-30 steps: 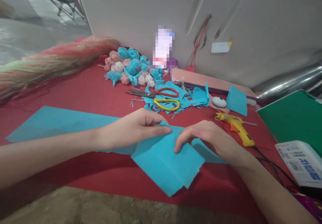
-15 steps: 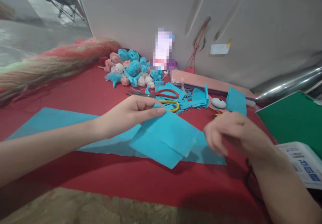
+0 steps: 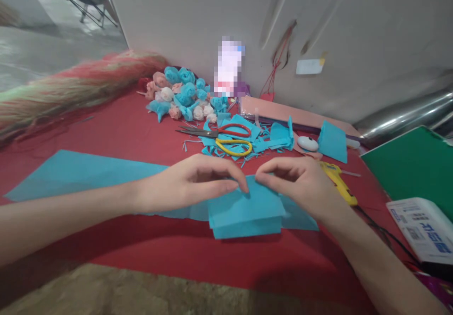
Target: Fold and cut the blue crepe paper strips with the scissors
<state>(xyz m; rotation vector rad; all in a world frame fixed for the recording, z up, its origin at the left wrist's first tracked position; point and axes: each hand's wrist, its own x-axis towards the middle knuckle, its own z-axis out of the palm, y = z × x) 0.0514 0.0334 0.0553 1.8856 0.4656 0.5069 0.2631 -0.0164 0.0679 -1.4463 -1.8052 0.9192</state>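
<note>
Folded sheets of blue crepe paper (image 3: 247, 209) sit in front of me over a long blue paper strip (image 3: 85, 176) on the red table. My right hand (image 3: 295, 176) pinches their top edge between thumb and fingertips. On the left, my left hand (image 3: 198, 183) reaches over the same sheets, its index fingertip touching them; thumb and index finger are apart. Just beyond the hands lie scissors (image 3: 217, 135) with one red and one yellow handle, on blue paper scraps (image 3: 272, 138).
Paper flowers (image 3: 187, 95) are heaped at the back left, near a blurred bright screen (image 3: 229, 67). A yellow glue gun (image 3: 339, 180), a white oval gadget (image 3: 307, 144), a folded blue piece (image 3: 332, 140) and a white box (image 3: 421, 230) lie right. Long fibres (image 3: 71, 88) line the left edge.
The blue sheets have turned so that their edges lie level, and moved slightly right. My right hand has come left to their top edge. My left hand has shifted right and lower, uncovering the scissors.
</note>
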